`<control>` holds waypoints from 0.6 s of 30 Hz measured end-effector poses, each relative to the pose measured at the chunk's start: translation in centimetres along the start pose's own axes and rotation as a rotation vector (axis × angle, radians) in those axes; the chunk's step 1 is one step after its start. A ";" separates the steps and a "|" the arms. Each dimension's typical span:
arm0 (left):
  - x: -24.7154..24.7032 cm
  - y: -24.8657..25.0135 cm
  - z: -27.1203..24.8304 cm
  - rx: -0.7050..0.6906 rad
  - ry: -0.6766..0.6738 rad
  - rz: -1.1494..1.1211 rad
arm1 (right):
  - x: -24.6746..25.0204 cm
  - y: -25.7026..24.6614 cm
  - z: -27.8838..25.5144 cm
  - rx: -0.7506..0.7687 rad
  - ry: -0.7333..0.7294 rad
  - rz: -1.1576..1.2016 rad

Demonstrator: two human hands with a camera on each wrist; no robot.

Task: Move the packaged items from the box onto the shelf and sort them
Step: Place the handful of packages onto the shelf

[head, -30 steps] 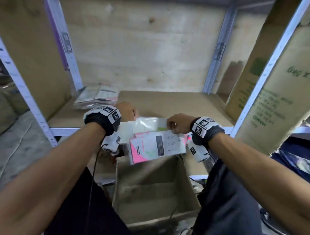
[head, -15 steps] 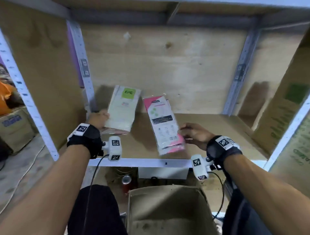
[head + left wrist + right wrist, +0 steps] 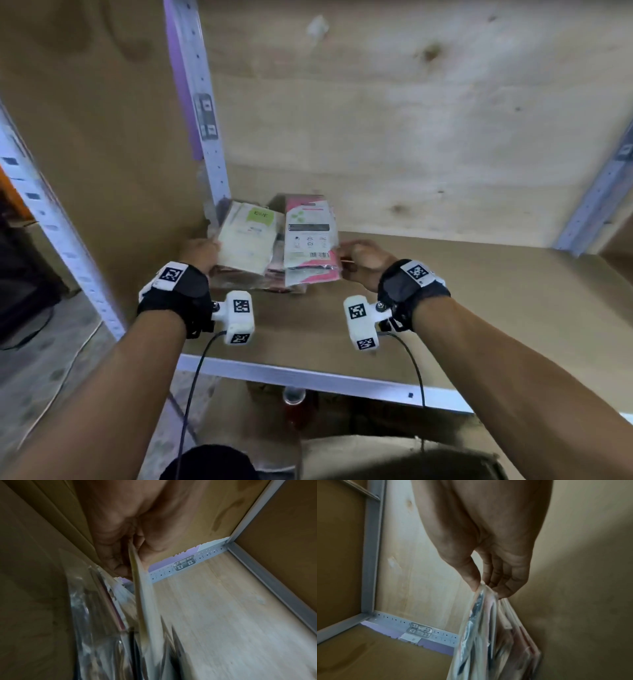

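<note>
A: Start at the right hand (image 3: 496, 555): thumb and fingertips (image 3: 503, 589) are closed in a pinch on the clear plastic edge of the pink-and-white packet (image 3: 310, 240), which stands tilted off the board.

B: And the left hand (image 3: 198, 251)?

A: Its thumb and fingers pinch the near edge of the cream packet with the green label (image 3: 248, 240). The wrist view shows that thin edge (image 3: 137, 574) running right out from between them.

B: So the two packets sit between the hands?

A: Yes, side by side, long edges touching or nearly so; I can't tell which. Beneath the fingers lies a flat pile of more packets (image 3: 260, 281) on the shelf board (image 3: 479, 291).

B: How tight is it out past the left fingers?

A: Cramped. The brown side panel (image 3: 102, 137) and the perforated metal upright (image 3: 209, 144) close in just beyond them, and the back wall stands right behind the packets.

B: And the other side?

A: Beyond the right fingers there is wide bare board. Below the shelf's metal front rail (image 3: 325, 380), the cardboard box (image 3: 376, 455) shows at the bottom edge.
</note>
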State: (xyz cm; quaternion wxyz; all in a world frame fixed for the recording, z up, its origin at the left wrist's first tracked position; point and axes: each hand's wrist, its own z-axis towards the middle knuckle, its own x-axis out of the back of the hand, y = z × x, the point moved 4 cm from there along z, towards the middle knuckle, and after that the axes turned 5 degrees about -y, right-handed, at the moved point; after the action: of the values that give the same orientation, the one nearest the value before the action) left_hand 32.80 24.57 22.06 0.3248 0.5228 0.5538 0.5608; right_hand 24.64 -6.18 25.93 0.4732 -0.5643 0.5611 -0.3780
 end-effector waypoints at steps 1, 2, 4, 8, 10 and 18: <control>0.0 0.0 0.2 -0.003 -0.005 0.030 | -0.4 0.2 0.9 -0.023 0.008 0.009; 0.0 0.1 0.4 0.000 -0.021 0.061 | -0.8 0.3 1.7 -0.041 0.016 0.022; 0.4 0.0 1.3 -0.028 -0.011 0.084 | -1.3 0.5 3.0 -0.062 0.025 0.042; 0.9 -0.1 1.7 -0.062 0.039 0.208 | -1.9 0.3 5.4 -0.033 0.007 -0.067; 1.0 -0.1 1.7 -0.064 0.048 0.314 | -2.3 0.0 6.2 -0.020 0.010 -0.131; -0.5 0.8 0.4 -0.115 -0.016 0.595 | -3.5 -0.1 8.1 -0.042 0.099 -0.323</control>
State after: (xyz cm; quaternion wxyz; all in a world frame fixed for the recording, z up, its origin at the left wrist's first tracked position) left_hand 33.49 24.04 22.66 0.1799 0.6471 0.3411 0.6577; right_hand 32.15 -1.86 24.19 0.3662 -0.6376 0.4933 -0.4647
